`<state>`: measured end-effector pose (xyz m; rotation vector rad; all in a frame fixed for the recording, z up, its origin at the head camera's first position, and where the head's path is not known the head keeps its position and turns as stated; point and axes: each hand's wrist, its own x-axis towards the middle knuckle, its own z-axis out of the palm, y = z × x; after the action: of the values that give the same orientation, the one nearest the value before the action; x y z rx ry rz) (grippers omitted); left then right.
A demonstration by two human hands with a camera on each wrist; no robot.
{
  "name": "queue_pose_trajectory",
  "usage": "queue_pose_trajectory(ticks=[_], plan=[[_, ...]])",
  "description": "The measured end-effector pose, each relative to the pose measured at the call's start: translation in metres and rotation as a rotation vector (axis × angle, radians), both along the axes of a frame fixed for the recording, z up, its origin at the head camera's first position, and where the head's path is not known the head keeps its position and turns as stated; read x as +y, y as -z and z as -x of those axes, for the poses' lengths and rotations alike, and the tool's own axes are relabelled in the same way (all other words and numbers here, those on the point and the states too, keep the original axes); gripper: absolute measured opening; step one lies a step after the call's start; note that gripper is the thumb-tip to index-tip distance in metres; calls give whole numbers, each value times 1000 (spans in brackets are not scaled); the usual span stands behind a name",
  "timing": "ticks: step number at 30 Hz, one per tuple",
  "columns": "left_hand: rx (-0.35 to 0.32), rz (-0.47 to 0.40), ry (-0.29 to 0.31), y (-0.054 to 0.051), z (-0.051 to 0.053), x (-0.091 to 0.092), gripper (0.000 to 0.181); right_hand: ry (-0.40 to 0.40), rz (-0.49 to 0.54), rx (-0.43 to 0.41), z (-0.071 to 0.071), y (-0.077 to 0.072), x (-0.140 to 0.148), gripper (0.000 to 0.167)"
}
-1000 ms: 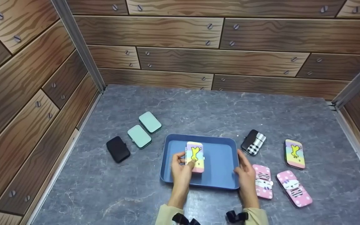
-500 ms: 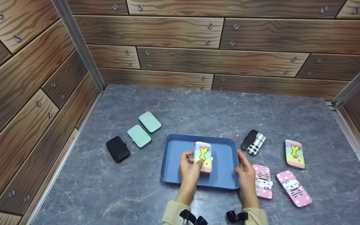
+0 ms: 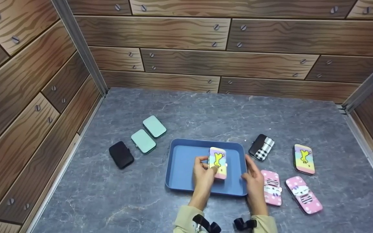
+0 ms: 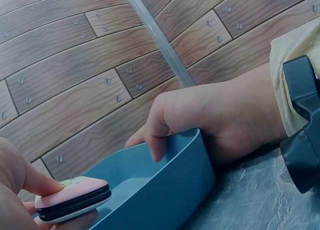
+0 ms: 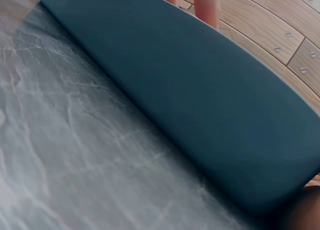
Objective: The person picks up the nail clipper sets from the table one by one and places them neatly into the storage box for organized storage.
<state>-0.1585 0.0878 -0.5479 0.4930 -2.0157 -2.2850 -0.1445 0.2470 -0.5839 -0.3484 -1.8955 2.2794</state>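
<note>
My left hand (image 3: 204,178) pinches a small rounded case (image 3: 219,158) with a yellow giraffe on pastel stripes, thumb on its top. The case is over the right half of a blue tray (image 3: 186,191). In the left wrist view the case (image 4: 75,202) shows a black seam around its side, with fingers beneath it. My right hand (image 3: 255,184) grips the right wall of the tray. Its thumb is inside the wall, while most of its fingers are hidden outside. The tray's outer side (image 5: 190,89) fills much of the right wrist view.
To the left on the grey marbled table (image 3: 206,113) lie two mint cases (image 3: 143,141) and a black case (image 3: 121,155). On the right lie a black-and-checked case (image 3: 262,147), another giraffe case (image 3: 304,159) and two pink cat cases (image 3: 303,194). Wood-print walls (image 3: 186,61) enclose the table.
My left hand has carried the giraffe case rightward over the tray, from its middle toward its right side. The right hand stays at the tray's right wall.
</note>
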Motion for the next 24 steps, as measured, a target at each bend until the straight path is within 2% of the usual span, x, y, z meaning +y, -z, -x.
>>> queue_pose_trajectory(ticks=[11, 19, 24], plan=[[-17, 125, 26, 3, 2, 15, 42, 23, -31, 65, 2, 4, -1, 76], [-16, 271, 60, 5, 4, 28, 40, 3, -14, 21, 1, 1, 1, 77], [-18, 328, 72, 6, 4, 35, 41, 7, -5, 21, 2, 0, 1, 76]])
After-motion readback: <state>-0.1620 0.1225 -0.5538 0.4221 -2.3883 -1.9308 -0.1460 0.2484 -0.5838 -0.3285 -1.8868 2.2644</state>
